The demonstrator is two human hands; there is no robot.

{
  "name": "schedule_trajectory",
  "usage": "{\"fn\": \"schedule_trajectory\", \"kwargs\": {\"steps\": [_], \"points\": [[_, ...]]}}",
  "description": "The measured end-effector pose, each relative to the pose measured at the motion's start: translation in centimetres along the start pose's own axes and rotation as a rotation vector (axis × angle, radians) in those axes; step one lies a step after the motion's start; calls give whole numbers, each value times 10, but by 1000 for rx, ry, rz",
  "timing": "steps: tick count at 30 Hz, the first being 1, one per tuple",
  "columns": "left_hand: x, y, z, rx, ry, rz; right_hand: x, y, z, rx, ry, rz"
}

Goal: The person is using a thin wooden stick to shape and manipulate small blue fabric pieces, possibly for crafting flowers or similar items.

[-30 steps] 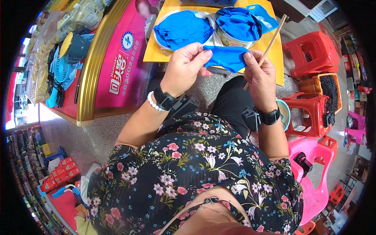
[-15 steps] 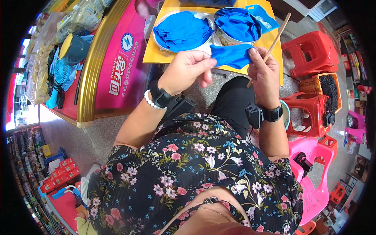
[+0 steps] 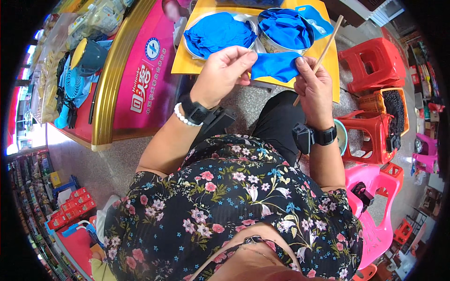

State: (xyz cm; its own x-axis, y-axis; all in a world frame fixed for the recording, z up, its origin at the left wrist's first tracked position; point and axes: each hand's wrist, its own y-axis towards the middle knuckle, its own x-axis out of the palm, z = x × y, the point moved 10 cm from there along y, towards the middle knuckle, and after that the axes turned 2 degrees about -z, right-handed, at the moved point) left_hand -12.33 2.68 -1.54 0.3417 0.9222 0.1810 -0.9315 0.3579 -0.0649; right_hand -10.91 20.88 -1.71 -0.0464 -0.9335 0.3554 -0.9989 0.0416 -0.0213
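A small piece of blue cloth (image 3: 275, 67) is stretched between my two hands, in front of the yellow table. My left hand (image 3: 229, 72) pinches its left end between thumb and fingers. My right hand (image 3: 313, 89) grips the right end with the thumb on top, and a thin wooden stick (image 3: 331, 43) runs slantwise through the same hand. Beyond the cloth, a heap of blue cloth (image 3: 220, 33) fills a white-rimmed round dish at the left. More blue cloth (image 3: 286, 29) is piled in a round tub at the right.
The yellow table (image 3: 184, 65) also bears a blue plastic basket (image 3: 315, 21) at its far right. To the left stands a pink counter with a gold edge (image 3: 105, 103), with a small blue fan (image 3: 75, 86) on it. Red stools (image 3: 375, 63) and a pink chair (image 3: 379, 225) are at the right.
My left hand has moved up a little, its thumb now at the cloth's upper left corner. The cloth is spread flatter and wider. My right hand and the stick have barely shifted.
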Motion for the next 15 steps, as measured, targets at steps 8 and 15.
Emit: {"fn": "schedule_trajectory", "kwargs": {"steps": [8,15], "points": [[-21,8,-5,58,-169,48,-4,2,15,156,133,-143],[-25,7,-9,60,-206,55,8,3,22,245,182,-213]]}}
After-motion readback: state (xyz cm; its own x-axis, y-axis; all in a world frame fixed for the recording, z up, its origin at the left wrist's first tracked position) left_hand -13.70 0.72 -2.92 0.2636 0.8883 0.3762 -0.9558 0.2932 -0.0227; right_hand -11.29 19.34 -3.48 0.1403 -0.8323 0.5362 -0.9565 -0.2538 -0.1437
